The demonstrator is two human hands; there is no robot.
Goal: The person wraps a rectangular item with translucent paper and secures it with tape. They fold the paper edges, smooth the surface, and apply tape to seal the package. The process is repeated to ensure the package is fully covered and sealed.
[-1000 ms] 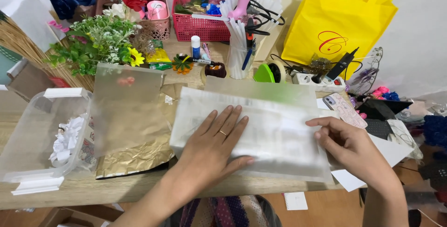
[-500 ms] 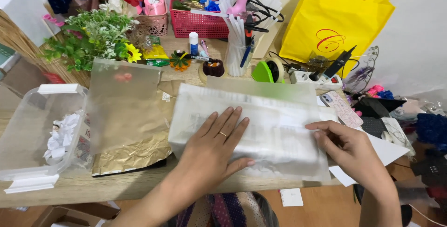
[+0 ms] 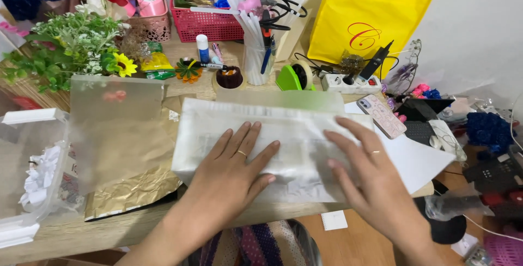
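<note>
Right hand [image 3: 370, 181] has slid inward; both hands flat on white paper [image 3: 283, 135], clear box [image 3: 32, 189] holding white flowers [image 3: 38, 181].

Thin matt white paper sheet [image 3: 272, 140], crinkled gold foil [image 3: 131, 179] (shiny), pale wood table [image 3: 109, 228]

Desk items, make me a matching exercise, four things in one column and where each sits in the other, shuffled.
Things:
1. yellow bag
2. clear plastic box
3. gold foil sheet
4. phone

Places:
A. under the frosted sheet, left of the left hand
B. far left table edge
C. back right, against the wall
D. beyond the right hand, beside the white paper

Pairs: 1-C, 2-B, 3-A, 4-D
</note>
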